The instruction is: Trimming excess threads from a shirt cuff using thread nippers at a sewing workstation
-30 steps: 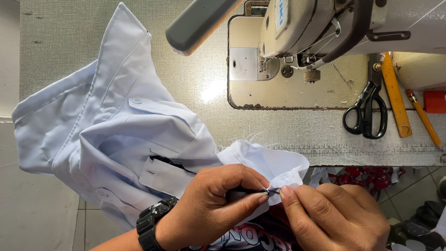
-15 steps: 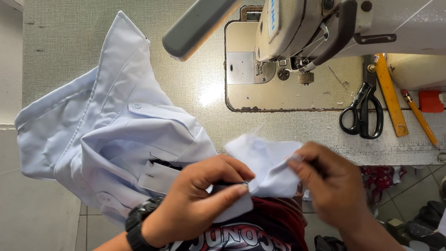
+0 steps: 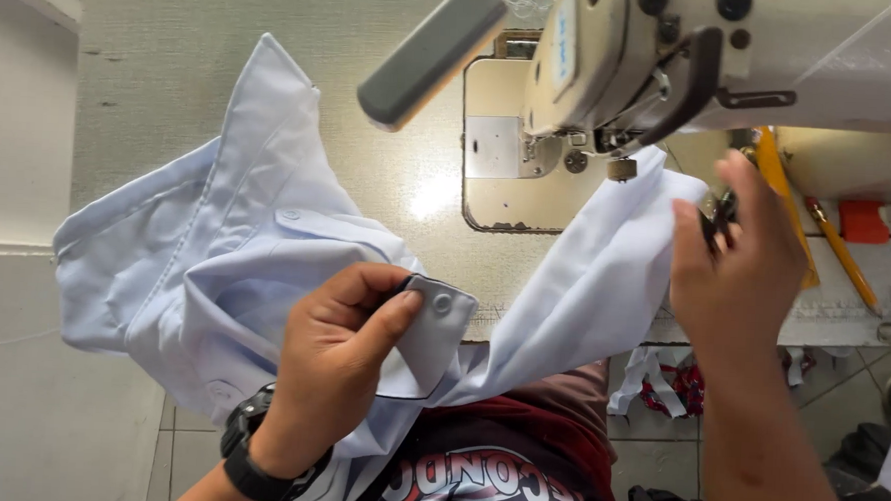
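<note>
A pale blue shirt (image 3: 215, 260) lies bunched on the sewing table (image 3: 163, 58) and hangs over its front edge. My left hand (image 3: 335, 366), with a black watch (image 3: 256, 468) on the wrist, pinches a grey-lined cuff (image 3: 432, 330) that carries a button. My right hand (image 3: 740, 263) holds the far end of the sleeve cloth (image 3: 605, 278), pulled taut up and right to just below the sewing machine head (image 3: 614, 57). Its fingertips are at the black handles of scissors (image 3: 720, 207), which the hand mostly hides.
The machine's metal bed plate (image 3: 499, 173) sits under the needle, lit by a lamp. A yellow ruler (image 3: 775, 165), a pencil (image 3: 841, 253) and a small red object (image 3: 862, 221) lie at the right. Cloth scraps (image 3: 650, 375) hang below the table edge.
My right hand has drawn the sleeve cloth up and to the right, away from my left hand, towards the machine and scissors. My left hand stays on the cuff, which has unfolded.
</note>
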